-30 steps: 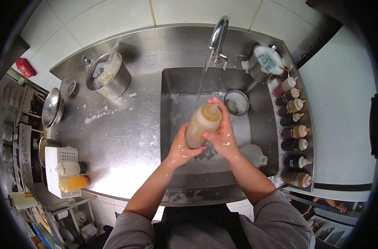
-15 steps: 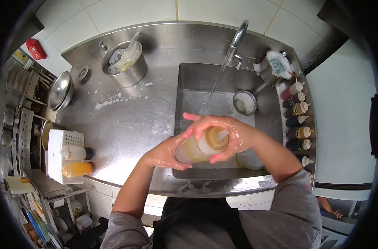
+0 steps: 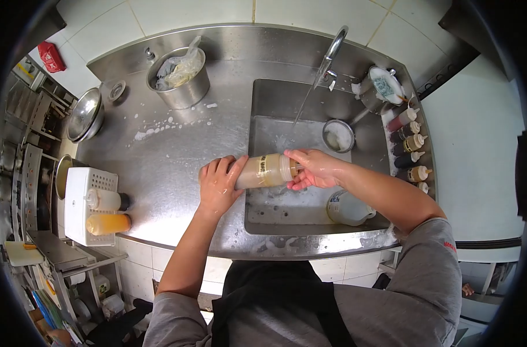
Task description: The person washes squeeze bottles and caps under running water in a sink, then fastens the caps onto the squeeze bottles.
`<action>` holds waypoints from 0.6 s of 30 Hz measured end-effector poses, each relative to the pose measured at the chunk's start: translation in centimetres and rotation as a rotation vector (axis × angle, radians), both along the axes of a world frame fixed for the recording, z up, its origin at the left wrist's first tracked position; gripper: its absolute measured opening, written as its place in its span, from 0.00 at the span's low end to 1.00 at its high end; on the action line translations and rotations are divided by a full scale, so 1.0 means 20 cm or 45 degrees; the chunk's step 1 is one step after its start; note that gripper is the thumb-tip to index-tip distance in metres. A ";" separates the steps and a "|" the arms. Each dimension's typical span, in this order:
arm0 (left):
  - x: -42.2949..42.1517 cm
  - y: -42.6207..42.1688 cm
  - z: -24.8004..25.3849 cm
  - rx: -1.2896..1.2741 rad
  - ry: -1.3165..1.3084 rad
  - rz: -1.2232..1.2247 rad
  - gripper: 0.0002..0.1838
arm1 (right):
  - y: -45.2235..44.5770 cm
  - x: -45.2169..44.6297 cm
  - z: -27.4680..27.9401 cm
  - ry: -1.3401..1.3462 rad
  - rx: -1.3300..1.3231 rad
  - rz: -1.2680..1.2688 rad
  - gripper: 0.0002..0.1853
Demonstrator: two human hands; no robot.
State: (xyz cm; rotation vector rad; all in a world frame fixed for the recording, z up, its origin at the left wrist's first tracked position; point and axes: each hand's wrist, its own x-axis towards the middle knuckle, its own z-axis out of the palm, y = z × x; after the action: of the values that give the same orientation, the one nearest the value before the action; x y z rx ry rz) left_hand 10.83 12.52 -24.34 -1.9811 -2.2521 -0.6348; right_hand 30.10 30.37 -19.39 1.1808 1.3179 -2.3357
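A translucent squeeze bottle with a yellowish tint and a printed label lies sideways in the air over the sink's left edge. My left hand is wrapped around its base end. At the other end, my right hand closes its fingers on the cap and nozzle, which they partly hide. Both hands look wet. Below them in the steel sink are a clear jug-like container and a handled strainer with foam in it. Water runs from the faucet.
Several filled squeeze bottles line the sink's right side, near a pot with a soapy sponge. On the left counter stand a steel pot holding a plastic bag, metal bowls, and a white basket with two bottles.
The bottle has turned from tilted toward me to nearly level, its nozzle now pointing right. My right hand has shifted from over its top onto the cap; my left hand now grips the base from above.
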 end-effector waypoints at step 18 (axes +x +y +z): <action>0.01 -0.12 -0.07 -0.001 -0.080 -0.023 0.45 | -0.19 0.05 0.02 -0.075 0.604 0.020 0.20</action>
State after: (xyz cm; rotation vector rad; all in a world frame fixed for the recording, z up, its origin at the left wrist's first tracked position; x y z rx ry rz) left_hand 11.07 10.04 -25.75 -2.0120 -2.2718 -0.7077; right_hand 31.17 26.52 -18.94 1.3395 1.9169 -2.0149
